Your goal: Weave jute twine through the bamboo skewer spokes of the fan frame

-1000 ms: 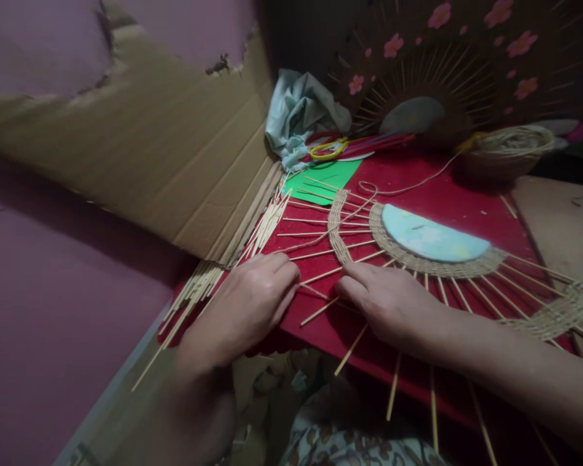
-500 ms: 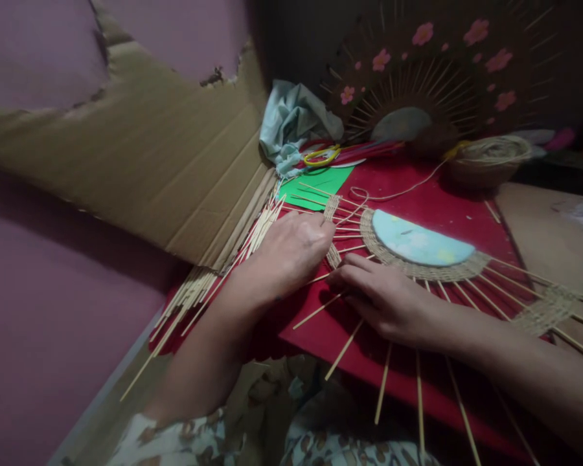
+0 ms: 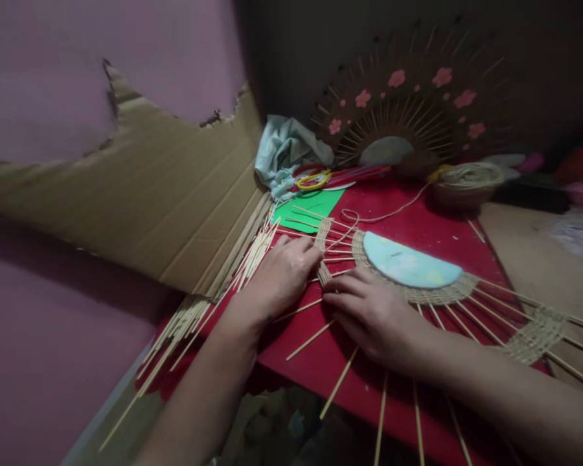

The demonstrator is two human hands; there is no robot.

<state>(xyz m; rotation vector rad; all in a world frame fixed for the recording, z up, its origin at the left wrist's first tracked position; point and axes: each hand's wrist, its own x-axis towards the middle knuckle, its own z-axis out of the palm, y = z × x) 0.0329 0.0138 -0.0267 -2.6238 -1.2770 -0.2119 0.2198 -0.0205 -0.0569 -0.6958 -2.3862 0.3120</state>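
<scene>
A half-round fan frame of thin bamboo sticks [image 3: 304,343] lies before me, with a pale blue half-disc [image 3: 412,262] at its centre and woven twine around that. An outer woven band [image 3: 324,230] crosses the sticks at the left, and another woven stretch [image 3: 539,333] shows at the right. My left hand [image 3: 286,268] is closed at the left band, its fingertips partly hidden. Bent fingers of my right hand [image 3: 369,310] pinch the band's lower end. Loose twine [image 3: 352,220] runs from near my left hand to a twine ball [image 3: 471,181].
The red table [image 3: 393,200] holds a green sheet [image 3: 311,210], yellow-handled scissors [image 3: 314,180] and a crumpled pale cloth [image 3: 286,155]. Loose sticks [image 3: 184,317] lie left, beside leaning cardboard [image 3: 175,194]. A dark fan with pink flowers [image 3: 396,79] stands behind.
The whole view has shifted, so the table scene sits lower. Both hands stay at the left woven band; the left hand has drawn slightly away from the fan's centre.
</scene>
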